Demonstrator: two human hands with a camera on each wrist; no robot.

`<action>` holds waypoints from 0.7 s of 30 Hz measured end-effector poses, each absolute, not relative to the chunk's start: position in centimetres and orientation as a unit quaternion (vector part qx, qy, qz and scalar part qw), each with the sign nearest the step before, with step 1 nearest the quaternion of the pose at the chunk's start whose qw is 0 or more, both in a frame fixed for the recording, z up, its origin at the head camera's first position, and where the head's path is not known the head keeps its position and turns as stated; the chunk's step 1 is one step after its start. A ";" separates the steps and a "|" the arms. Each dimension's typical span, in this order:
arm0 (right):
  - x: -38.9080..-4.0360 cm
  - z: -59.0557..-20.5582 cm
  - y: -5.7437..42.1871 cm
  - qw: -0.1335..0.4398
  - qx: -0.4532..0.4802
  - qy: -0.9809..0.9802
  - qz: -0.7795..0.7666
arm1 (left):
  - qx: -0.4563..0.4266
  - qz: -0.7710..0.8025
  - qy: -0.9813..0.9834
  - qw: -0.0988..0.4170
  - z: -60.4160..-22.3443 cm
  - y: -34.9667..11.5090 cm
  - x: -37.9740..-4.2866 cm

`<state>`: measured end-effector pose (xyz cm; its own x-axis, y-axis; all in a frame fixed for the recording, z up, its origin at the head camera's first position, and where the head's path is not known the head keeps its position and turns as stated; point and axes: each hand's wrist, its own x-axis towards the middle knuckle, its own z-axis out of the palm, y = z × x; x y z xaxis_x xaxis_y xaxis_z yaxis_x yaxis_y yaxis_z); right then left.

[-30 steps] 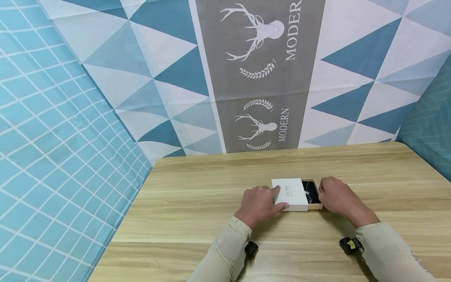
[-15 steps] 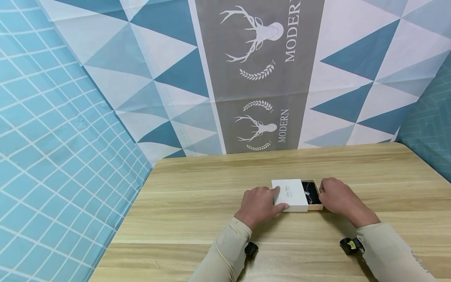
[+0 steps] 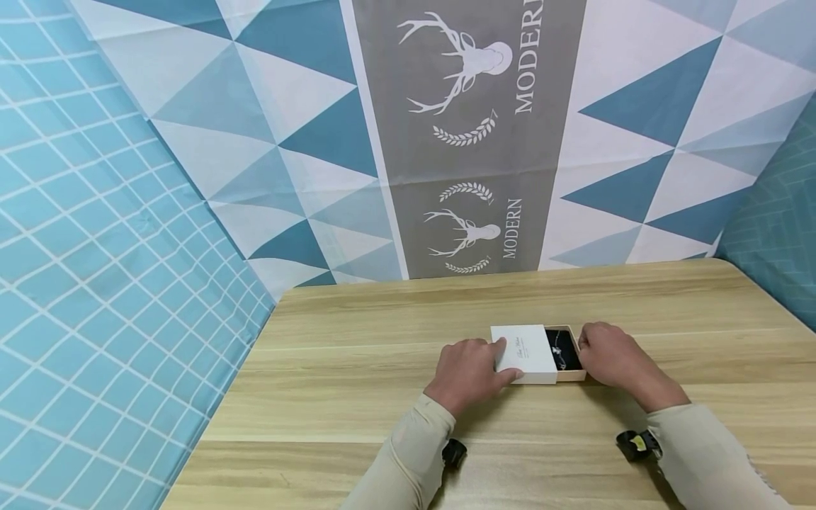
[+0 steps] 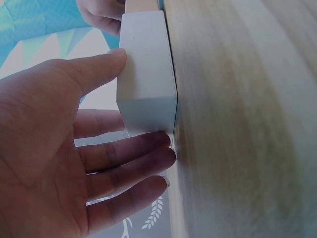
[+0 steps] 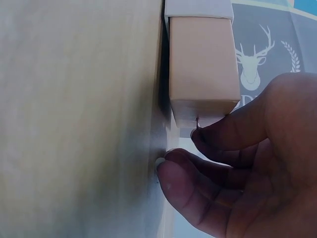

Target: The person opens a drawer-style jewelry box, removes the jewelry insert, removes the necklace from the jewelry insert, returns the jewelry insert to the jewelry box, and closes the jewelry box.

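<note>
In the head view a white jewelry box sleeve (image 3: 525,354) lies flat on the wooden table, lightly printed on top. Its tray (image 3: 571,376) sticks out partway to the right, showing a black insert (image 3: 567,358) with a silver chain (image 3: 558,352) on it. My left hand (image 3: 468,372) grips the sleeve at its left end, thumb (image 4: 101,69) along the near side, some fingers by the end face. My right hand (image 3: 615,358) is at the tray's outer end. In the right wrist view its fingertips pinch a thin pull tab (image 5: 197,123) there.
The wooden table (image 3: 357,397) runs to a patterned cloth backdrop (image 3: 472,142) behind. A blue checked cloth (image 3: 115,234) hangs on the left, a teal one (image 3: 778,219) on the right. Each wrist carries a dark device.
The tray has slid very slightly farther right out of the sleeve, with my right hand. My left hand stays in place on the sleeve.
</note>
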<state>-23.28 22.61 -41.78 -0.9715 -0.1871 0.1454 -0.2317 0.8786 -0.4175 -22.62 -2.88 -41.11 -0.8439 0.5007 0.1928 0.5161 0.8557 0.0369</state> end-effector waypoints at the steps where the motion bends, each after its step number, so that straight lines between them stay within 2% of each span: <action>1: -23.3 -41.8 22.6 0.049 0.107 -0.968 0.222 | -0.265 -0.044 -0.959 0.088 -41.1 -2.9 -22.6; 21: -23.1 -41.7 22.7 0.048 0.106 -0.967 0.228 | -0.263 -0.041 -0.960 0.088 -41.3 -2.8 -22.7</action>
